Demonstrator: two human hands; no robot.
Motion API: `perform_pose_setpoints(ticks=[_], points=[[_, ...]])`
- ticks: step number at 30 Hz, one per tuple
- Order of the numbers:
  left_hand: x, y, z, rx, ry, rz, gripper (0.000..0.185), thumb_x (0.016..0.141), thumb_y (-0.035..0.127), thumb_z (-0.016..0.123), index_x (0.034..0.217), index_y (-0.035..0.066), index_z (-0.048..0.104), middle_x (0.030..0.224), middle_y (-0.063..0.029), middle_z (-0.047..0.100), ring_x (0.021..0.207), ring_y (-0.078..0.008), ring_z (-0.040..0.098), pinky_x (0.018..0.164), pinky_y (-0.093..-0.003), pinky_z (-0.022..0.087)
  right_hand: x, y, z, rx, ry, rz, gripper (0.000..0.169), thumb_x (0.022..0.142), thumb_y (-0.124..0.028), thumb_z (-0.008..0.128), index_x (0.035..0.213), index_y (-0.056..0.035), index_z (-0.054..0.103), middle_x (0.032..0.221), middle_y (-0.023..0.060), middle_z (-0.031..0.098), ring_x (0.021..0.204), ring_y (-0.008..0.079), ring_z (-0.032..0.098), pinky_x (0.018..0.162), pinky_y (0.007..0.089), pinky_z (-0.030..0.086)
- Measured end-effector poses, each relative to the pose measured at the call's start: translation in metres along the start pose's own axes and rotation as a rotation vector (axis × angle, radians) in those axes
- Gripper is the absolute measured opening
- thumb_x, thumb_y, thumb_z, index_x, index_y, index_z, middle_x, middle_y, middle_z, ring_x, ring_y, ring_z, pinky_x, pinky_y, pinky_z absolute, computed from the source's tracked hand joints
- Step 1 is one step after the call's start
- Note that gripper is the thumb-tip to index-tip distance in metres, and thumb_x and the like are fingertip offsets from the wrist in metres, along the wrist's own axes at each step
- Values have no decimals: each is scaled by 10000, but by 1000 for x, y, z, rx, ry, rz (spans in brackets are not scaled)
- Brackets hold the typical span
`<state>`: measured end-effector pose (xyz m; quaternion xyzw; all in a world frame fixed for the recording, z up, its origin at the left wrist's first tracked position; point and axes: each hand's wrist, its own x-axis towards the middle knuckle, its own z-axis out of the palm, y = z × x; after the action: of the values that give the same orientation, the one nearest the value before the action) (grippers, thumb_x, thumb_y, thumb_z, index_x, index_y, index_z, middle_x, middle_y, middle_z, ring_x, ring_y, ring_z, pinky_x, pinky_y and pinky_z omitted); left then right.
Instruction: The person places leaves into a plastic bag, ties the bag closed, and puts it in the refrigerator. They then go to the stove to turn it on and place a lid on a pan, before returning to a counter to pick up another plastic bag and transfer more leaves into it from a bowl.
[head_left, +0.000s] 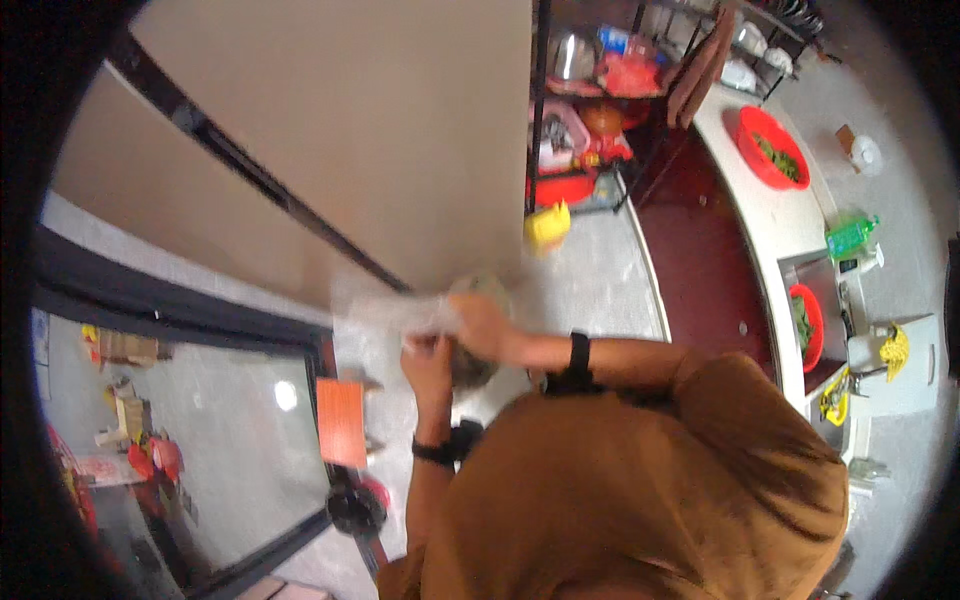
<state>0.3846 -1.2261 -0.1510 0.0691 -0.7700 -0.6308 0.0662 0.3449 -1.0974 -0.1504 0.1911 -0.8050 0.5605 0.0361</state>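
Observation:
A blurred, whitish translucent sheet or bag, probably plastic (386, 311), stretches leftward from my two hands. My right hand (484, 326) has its fingers closed on the upper edge of it. Just below and to the left, my left hand (427, 367) pinches it near a dark red patch. Beneath and between the hands is a dark greenish, rounded bundle (472, 371), partly hidden by my hands and too blurred to name. A paler rounded part shows above my right hand. Each wrist wears a black band.
A large beige double-door appliance or cabinet (420, 135) stands right in front. Rightward are a black shelf rack (538, 112), a counter with a red basin of leafy greens (739, 146), and a sink holding another. A small orange-red stool (341, 424) stands left by a doorway.

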Motion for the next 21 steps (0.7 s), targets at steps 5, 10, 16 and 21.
perform_pose_setpoints(ticks=[5,10,16,21], points=[[29,2,8,-257,127,-106,223,754,-6,583,973,-20,543,903,-67,599,838,-134,547,718,-256,435,33,-3,-4,-71,-5,-15,191,755,-165,568,852,-1,547,850,212,570,805,394,547,688,431,432],[50,-2,16,-82,265,26,247,720,-15,579,964,-23,536,866,-79,594,789,-161,564,700,-280,460,62,19,-9,-56,-171,-51,201,722,-166,604,837,-9,553,837,201,568,838,399,550,713,450,430],[70,7,-7,204,222,77,230,735,-12,589,957,-7,532,882,-75,589,773,-134,554,687,-267,455,97,35,0,-35,-416,-121,223,727,-182,595,837,11,582,843,216,591,790,375,575,698,439,444],[77,11,-32,28,234,101,270,701,-91,583,907,40,469,736,20,435,670,-69,425,612,-208,399,118,18,2,458,-764,390,294,768,-322,625,852,-40,634,738,35,599,692,172,527,659,328,434]])
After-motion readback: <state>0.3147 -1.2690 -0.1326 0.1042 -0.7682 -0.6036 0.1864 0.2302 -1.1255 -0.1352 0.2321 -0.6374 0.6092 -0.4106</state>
